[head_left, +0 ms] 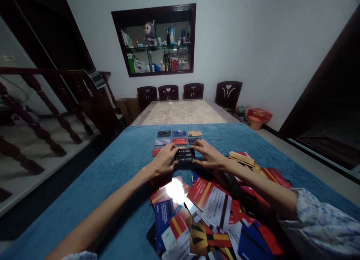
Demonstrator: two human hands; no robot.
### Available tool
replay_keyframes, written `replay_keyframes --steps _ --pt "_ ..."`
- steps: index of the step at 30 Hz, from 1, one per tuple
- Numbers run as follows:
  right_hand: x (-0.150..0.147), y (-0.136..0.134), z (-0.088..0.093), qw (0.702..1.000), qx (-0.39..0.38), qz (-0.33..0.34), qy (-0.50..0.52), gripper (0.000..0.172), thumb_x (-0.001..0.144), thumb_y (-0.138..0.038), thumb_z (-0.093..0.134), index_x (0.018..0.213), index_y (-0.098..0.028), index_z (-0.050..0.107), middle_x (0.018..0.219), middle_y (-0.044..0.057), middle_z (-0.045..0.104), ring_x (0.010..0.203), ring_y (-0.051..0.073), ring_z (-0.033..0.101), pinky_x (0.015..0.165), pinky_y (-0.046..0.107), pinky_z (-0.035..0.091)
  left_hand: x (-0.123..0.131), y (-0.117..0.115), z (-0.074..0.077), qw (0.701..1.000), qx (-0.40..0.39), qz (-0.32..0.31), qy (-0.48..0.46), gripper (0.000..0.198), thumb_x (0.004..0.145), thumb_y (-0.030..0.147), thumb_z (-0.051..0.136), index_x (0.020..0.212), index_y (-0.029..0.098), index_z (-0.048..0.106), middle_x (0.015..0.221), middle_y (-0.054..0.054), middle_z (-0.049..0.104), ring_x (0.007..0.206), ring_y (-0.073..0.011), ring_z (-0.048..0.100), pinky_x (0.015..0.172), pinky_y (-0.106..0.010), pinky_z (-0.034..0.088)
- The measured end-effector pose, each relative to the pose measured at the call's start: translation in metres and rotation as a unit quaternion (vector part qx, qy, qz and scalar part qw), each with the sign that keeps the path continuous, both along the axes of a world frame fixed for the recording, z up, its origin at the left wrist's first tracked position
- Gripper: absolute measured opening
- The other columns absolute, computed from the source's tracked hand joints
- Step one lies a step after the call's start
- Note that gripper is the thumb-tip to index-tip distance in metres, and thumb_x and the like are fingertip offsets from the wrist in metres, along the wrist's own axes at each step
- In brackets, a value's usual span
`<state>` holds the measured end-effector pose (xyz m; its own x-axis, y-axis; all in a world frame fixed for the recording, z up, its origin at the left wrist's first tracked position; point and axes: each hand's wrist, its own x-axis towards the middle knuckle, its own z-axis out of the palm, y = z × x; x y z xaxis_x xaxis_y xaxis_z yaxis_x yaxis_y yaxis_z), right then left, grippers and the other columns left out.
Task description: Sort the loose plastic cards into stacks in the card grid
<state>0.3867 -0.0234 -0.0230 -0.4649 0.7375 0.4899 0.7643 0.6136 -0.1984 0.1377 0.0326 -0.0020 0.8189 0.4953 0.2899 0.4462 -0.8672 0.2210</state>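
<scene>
Between my hands is a black card (184, 155) with white print, gripped by its two short sides. My left hand (165, 157) pinches its left edge, and my right hand (208, 155) pinches the right edge. Just beyond it, cards lie in rows on the blue cloth: a black card (164, 133), a blue card (179, 133) and a yellow card (194, 133) at the back, then a silver card (162, 141), a red card (179, 141) and a dark card (194, 141). My hands partly cover the nearest row. Below my wrists spreads a loose heap of mixed cards (209, 194).
The blue cloth (112, 177) covers the near part of a long table (182, 112). Dark chairs (229, 94) stand at the far end. On the left is a wooden railing (50, 110); a red-covered bin (258, 117) sits on the floor at right.
</scene>
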Motion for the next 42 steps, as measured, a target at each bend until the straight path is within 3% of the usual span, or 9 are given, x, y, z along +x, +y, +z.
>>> replay_keyframes --steps 13,23,29,36,42 --pt "-0.017 0.056 0.015 0.999 -0.017 0.02 -0.039 0.039 0.08 -0.039 0.071 0.111 -0.015 0.068 0.1 0.011 0.056 0.092 0.025 0.052 0.084 0.042 0.047 -0.016 0.043 0.005 0.999 0.02 0.036 0.021 0.042 0.076 0.015 0.064 0.117 0.018 0.058 0.115 -0.012 0.055 0.108 -0.0278 0.053 0.096 -0.044 0.047" --pt "-0.034 0.091 0.033 0.996 -0.05 -0.018 -0.077 0.042 0.078 -0.039 0.074 0.111 -0.014 0.07 0.103 0.012 0.057 0.099 0.027 0.05 0.088 0.041 0.045 -0.025 0.082 0.01 0.998 0.032 0.056 0.026 0.041 0.078 0.035 0.068 0.114 0.016 0.063 0.113 -0.013 0.057 0.101 -0.0283 0.056 0.091 -0.043 0.05" --pt "-0.043 0.114 0.039 0.991 -0.083 -0.035 -0.099 0.044 0.078 -0.038 0.075 0.114 -0.013 0.069 0.108 0.013 0.058 0.104 0.027 0.052 0.091 0.036 0.044 -0.025 0.104 0.014 0.991 0.034 0.1 0.079 0.039 0.075 0.018 0.063 0.114 0.014 0.063 0.117 -0.013 0.056 0.108 -0.0279 0.055 0.097 -0.04 0.048" --pt "-0.056 0.145 0.044 0.98 -0.113 -0.083 -0.144 0.045 0.077 -0.031 0.075 0.116 -0.011 0.069 0.117 0.016 0.059 0.113 0.029 0.052 0.091 0.033 0.043 -0.025 0.133 0.017 0.987 0.023 0.129 0.098 0.041 0.073 0.016 0.062 0.114 0.014 0.064 0.115 -0.011 0.058 0.108 -0.0272 0.055 0.098 -0.038 0.048" --pt "-0.065 0.167 0.047 0.965 -0.134 -0.127 -0.184 0.048 0.078 -0.034 0.072 0.123 -0.017 0.067 0.123 0.016 0.059 0.117 0.032 0.051 0.089 0.033 0.044 -0.025 0.157 0.014 0.985 0.017 0.143 0.1 0.042 0.072 0.018 0.063 0.114 0.015 0.065 0.116 -0.011 0.058 0.109 -0.0273 0.056 0.099 -0.037 0.048"
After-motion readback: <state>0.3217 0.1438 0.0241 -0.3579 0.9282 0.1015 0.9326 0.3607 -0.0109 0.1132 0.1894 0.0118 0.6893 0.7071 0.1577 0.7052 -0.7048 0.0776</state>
